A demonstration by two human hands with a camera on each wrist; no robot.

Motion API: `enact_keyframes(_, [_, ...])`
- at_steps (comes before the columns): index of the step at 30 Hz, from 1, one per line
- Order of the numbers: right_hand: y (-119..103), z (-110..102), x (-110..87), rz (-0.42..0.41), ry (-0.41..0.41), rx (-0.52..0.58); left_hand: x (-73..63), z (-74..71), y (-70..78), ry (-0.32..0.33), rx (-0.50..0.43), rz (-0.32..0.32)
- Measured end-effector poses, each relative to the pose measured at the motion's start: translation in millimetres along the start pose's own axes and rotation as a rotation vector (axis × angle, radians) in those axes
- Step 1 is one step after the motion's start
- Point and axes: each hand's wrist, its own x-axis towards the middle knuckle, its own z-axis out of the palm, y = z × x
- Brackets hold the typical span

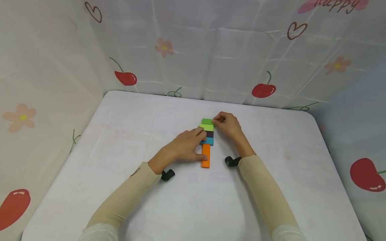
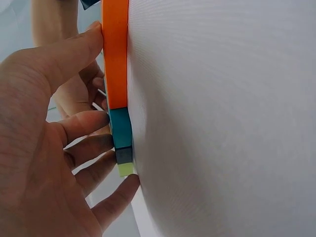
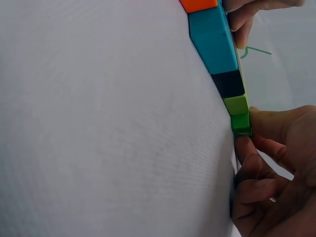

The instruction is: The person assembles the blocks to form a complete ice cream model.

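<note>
A row of wooden-looking blocks lies flat on the white table. An orange block [image 1: 206, 149] points lengthwise toward the near side; beyond it, crosswise, come a blue block [image 1: 208, 141], a black block [image 1: 209, 134], a light green block [image 1: 207, 127] and a green block [image 1: 207, 121]. My left hand [image 1: 187, 145] rests over the row from the left, thumb on the orange block and extended fingers along the blue, black and light green ones. At the far end, my right hand [image 1: 230, 126] pinches the green block between thumb and index finger, close against the light green one.
The table [image 1: 144, 117] is covered in white and has rounded far corners. A printed curtain [image 1: 208, 60] with cherries, flowers and hearts hangs behind and at both sides. A black wrist device [image 1: 168, 175] sits under the left wrist, another black device [image 1: 231, 161] by the right.
</note>
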Motion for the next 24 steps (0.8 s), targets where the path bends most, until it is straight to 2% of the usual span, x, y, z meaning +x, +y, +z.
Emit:
enact_keyframes(12, [-2.6, 4.8, -1.5, 0.01, 0.009, -0.057, -0.1, -0.3, 1.2, 0.01, -0.017, 0.007])
enact_keyframes(24, [-2.2, 7.2, -1.7, -0.004, 0.023, -0.067, 0.6, 0.7, 0.0, -0.001, -0.017, -0.005])
